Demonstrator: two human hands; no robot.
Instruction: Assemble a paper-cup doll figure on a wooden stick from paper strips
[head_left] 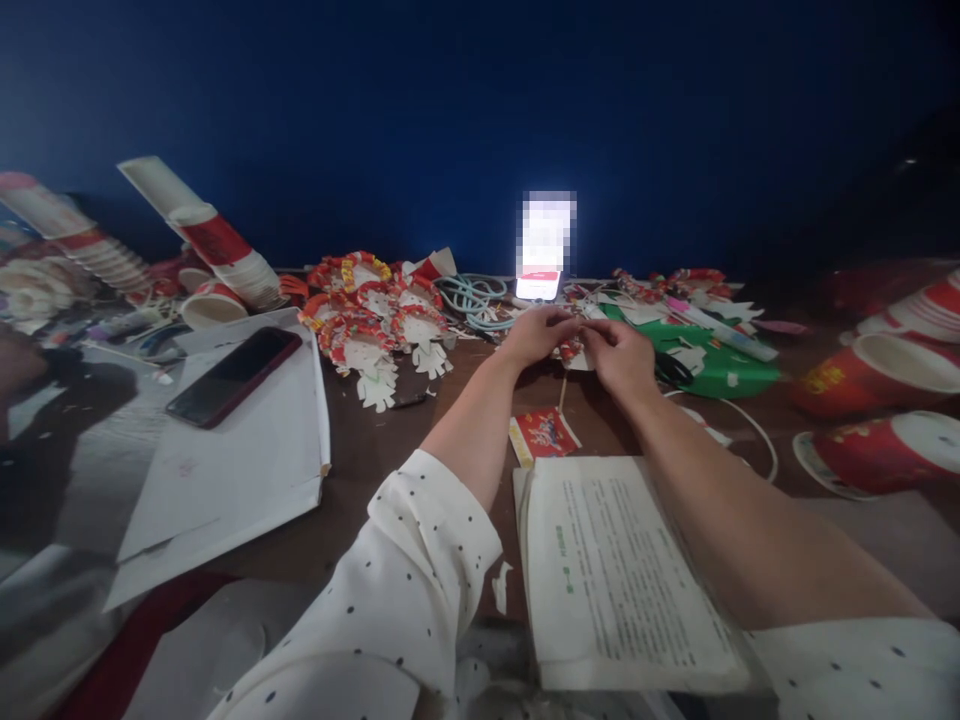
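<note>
My left hand (pixel 537 336) and my right hand (pixel 619 354) meet over the brown table, fingers closed in a pinch. Between and below the fingertips shows a small red and white paper craft piece (pixel 570 350), partly hidden by the hands. A thin stick (pixel 563 388) runs down from it towards a red printed paper scrap (pixel 546 434). Similar red and white paper crafts with fringed white ends (pixel 375 330) lie heaped to the left of my hands. Scissors with black handles (pixel 673 369) rest just right of my right hand.
An open book (pixel 622 570) lies below my hands. A lit phone (pixel 544 245) stands behind them. On the left are a dark phone (pixel 236 375) on a white box and stacked paper cups (pixel 225 250). Red cups (pixel 892 450) lie right, beyond a green sheet (pixel 731 368).
</note>
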